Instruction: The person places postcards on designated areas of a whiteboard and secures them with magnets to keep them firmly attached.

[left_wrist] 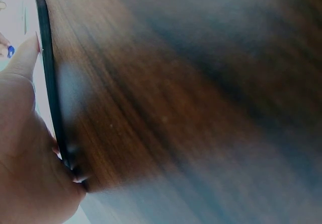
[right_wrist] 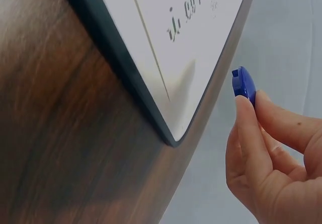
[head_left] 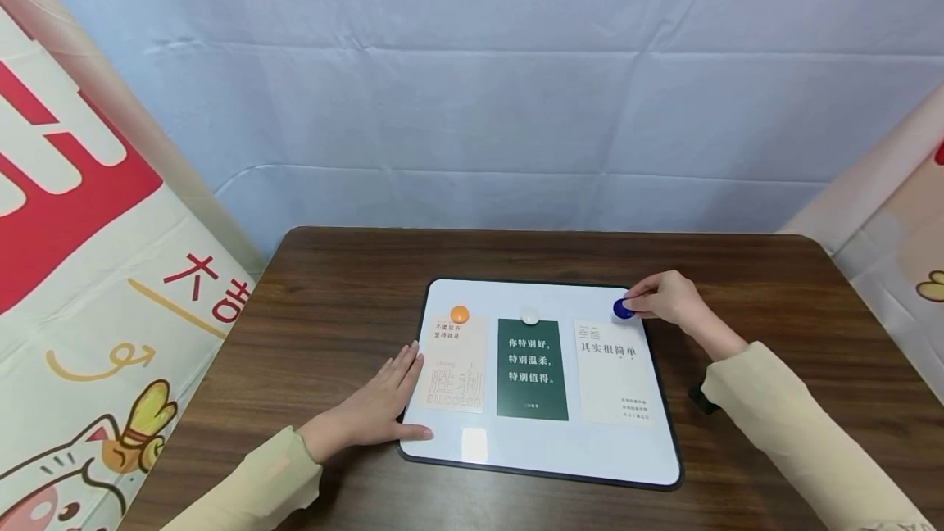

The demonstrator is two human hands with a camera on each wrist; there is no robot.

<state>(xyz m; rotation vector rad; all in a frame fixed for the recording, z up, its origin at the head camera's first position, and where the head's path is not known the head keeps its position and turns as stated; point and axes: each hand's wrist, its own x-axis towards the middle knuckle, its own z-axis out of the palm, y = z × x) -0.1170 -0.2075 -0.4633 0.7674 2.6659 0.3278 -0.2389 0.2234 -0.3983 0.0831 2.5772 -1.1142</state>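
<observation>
A small whiteboard (head_left: 516, 453) with a dark frame lies flat on the brown table (head_left: 339, 285). Three cards lie on it: a cream card (head_left: 456, 367) under an orange magnet (head_left: 460, 315), a dark green card (head_left: 533, 369) under a white magnet (head_left: 530, 315), and a white card (head_left: 612, 371). My right hand (head_left: 656, 299) pinches a blue magnet (head_left: 623, 309) (right_wrist: 245, 85) at the white card's top right corner, just above the board. My left hand (head_left: 383, 400) lies flat with straight fingers on the board's left edge (left_wrist: 50, 88), beside the cream card.
A pale blue cloth (head_left: 472, 88) hangs behind the table. Printed banners stand at the left (head_left: 88, 252) and the right (head_left: 907, 269). A small black object (head_left: 701, 400) lies on the table under my right sleeve. Bare wood surrounds the board.
</observation>
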